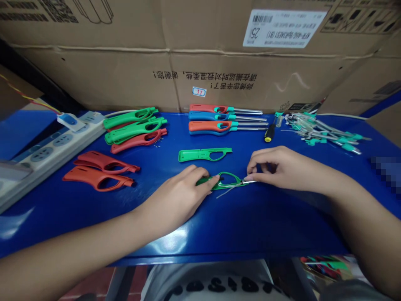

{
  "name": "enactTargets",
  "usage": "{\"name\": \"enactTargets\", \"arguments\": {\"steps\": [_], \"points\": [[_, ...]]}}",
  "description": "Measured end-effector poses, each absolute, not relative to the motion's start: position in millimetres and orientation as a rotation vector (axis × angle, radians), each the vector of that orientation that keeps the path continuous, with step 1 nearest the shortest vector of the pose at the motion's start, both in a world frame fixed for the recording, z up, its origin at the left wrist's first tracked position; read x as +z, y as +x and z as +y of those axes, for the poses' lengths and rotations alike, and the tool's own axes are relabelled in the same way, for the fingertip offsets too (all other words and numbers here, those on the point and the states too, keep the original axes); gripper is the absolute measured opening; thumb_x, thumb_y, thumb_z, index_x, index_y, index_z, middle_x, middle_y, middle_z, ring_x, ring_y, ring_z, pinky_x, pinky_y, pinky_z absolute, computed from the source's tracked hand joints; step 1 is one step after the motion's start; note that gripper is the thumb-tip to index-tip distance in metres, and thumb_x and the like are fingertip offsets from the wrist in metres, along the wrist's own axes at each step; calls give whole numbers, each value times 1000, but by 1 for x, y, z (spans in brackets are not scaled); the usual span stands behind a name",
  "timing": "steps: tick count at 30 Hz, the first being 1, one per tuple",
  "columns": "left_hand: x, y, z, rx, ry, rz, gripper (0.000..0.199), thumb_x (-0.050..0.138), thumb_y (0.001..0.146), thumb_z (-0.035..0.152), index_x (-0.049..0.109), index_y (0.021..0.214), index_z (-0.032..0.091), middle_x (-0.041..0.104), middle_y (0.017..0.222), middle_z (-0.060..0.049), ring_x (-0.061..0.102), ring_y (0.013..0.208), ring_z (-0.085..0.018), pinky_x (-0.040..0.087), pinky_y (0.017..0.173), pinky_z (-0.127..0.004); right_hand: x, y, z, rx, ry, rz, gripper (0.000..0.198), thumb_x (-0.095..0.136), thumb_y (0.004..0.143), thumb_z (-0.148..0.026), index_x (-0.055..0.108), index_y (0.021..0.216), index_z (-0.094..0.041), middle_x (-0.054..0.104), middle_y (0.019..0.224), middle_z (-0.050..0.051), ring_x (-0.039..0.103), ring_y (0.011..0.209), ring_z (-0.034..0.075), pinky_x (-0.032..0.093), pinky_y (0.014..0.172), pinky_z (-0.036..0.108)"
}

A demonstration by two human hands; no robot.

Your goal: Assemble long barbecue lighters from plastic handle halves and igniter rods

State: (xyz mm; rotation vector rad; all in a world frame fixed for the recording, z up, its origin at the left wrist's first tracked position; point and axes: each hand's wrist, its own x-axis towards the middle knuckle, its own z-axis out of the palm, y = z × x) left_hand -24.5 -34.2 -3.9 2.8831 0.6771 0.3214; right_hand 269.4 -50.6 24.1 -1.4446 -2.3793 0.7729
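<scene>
Under my left hand [188, 190] lies a green lighter handle half [230, 175] with a finger loop; my fingers are closed on its left end. A thin pale tube sticks out below the loop. My right hand [271, 167] pinches a metal lighter tube [249, 181] at the handle's right end, thumb against forefinger. Just behind, a second green handle half [200, 154] rests on the table with its hollow inside facing up. The inside of the held handle is mostly hidden by my left fingers.
Green and red handle shells [134, 129] are stacked at the left, with orange-red ones [100, 177] nearer. Assembled lighters [216, 125], a screwdriver [269, 133] and a pile of metal-tube parts [322, 127] lie along the back. A power strip [53, 146] edges the blue table; a cardboard box [125, 79] stands behind.
</scene>
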Motion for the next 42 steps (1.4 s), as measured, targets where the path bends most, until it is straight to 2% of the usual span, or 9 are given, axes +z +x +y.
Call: {"name": "enactTargets", "arguments": {"steps": [5, 9, 11, 14, 16, 18, 23, 37, 42], "points": [[-8, -24, -33, 323, 2891, 700, 33, 46, 104, 22, 62, 131, 14, 61, 107, -11, 59, 96, -23, 59, 83, -39, 16, 265, -49, 832, -1576, -2374, 25, 73, 85, -40, 68, 71, -19, 63, 67, -2, 53, 58, 11, 37, 54, 23], [-12, -24, -34, 295, 2935, 748, 32, 42, 105, 21, 62, 128, 12, 60, 110, -12, 58, 100, -24, 58, 86, -40, 13, 258, -49, 746, -1657, -2349, 31, 74, 85, -42, 64, 68, -18, 60, 65, -2, 53, 60, 13, 36, 56, 25], [-12, -25, -36, 265, 2980, 806, 33, 42, 105, 19, 61, 130, 11, 61, 112, -13, 58, 104, -26, 58, 88, -43, 12, 256, -50, 648, -1592, -2415, 29, 69, 90, -42, 64, 74, -18, 62, 72, 1, 56, 67, 14, 38, 61, 26], [-9, -27, -36, 268, 2995, 846, 34, 44, 103, 18, 59, 133, 10, 62, 113, -14, 58, 107, -29, 58, 90, -45, 12, 251, -54, 555, -1411, -2524, 17, 58, 97, -34, 66, 99, -19, 66, 97, 4, 61, 80, 16, 43, 69, 27], [-5, -28, -36, 311, 2952, 832, 36, 47, 101, 16, 57, 135, 11, 62, 116, -14, 58, 108, -28, 57, 92, -45, 11, 247, -58, 534, -1304, -2557, 20, 57, 98, -31, 62, 114, -21, 64, 112, 5, 63, 89, 16, 45, 73, 27], [-3, -27, -34, 337, 2904, 800, 38, 49, 100, 13, 56, 137, 14, 62, 121, -13, 57, 109, -27, 56, 94, -45, 8, 244, -60, 468, -1234, -2603, 22, 54, 100, -32, 60, 119, -23, 62, 118, 5, 64, 89, 16, 45, 72, 27], [0, -23, -32, 263, 2870, 757, 36, 50, 96, 8, 62, 129, 18, 61, 122, -10, 54, 106, -28, 53, 94, -47, -1, 242, -59, 282, -1183, -2696, 18, 46, 103, -32, 61, 105, -22, 63, 108, 5, 61, 76, 14, 42, 64, 27], [4, -24, -34, 103, 2983, 736, 37, 51, 92, 7, 65, 124, 21, 59, 125, -12, 53, 102, -30, 53, 89, -48, -4, 241, -54, 432, -1123, -2608, 14, 49, 103, -29, 59, 98, -21, 65, 99, 3, 64, 86, 13, 45, 70, 24], [4, -24, -34, 126, 2978, 737, 35, 51, 94, 10, 64, 124, 20, 60, 123, -12, 54, 103, -29, 53, 90, -47, -5, 239, -57, 138, -1054, -2686, 20, 45, 105, -30, 62, 108, -21, 69, 104, 4, 65, 80, 13, 41, 63, 24]]}}
